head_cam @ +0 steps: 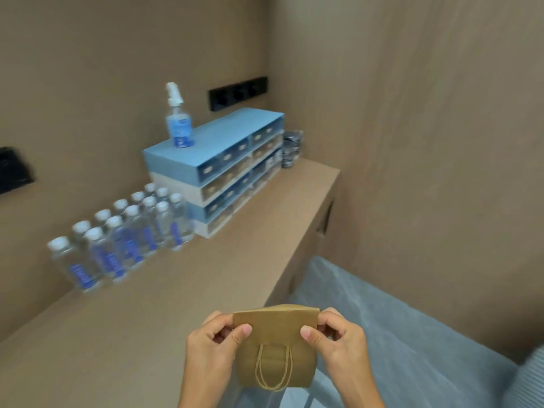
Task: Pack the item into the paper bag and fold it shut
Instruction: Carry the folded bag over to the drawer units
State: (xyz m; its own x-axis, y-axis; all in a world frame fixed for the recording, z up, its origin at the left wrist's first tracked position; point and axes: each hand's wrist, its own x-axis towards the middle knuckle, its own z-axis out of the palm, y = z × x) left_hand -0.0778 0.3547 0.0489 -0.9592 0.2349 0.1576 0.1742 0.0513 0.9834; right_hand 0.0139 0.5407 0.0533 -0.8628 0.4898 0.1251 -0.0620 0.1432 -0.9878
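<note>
The person holds a small brown paper bag (275, 346) up in front of the body, past the near edge of the desk (164, 304) and above the grey floor, not resting on anything. The left hand (212, 346) pinches the bag's upper left corner, thumb on the near face and the other fingers behind; the right hand (338, 346) pinches the upper right corner the same way. Both hands are closed on the paper. The bag's top appears already turned over — a flat band runs across between the two thumbs — and the twine handles (273, 368) hang down the near face in a loop.

The step in hand looks like the fold itself: the mouth is being rolled or creased down. Whether the item is inside cannot be seen, though the lower body of the bag bulges a little, which suggests something is in it. The next move probably calls for pressing the crease flat along its whole width, or turning it once more, with both thumbs drawing evenly so the fold stays square and does not spring open.

Farther back on the desk stand rows of water bottles (123, 234), a stack of small drawer units (223, 169) and a spray bottle (178, 119) on top of them — all well apart from the hands.
</note>
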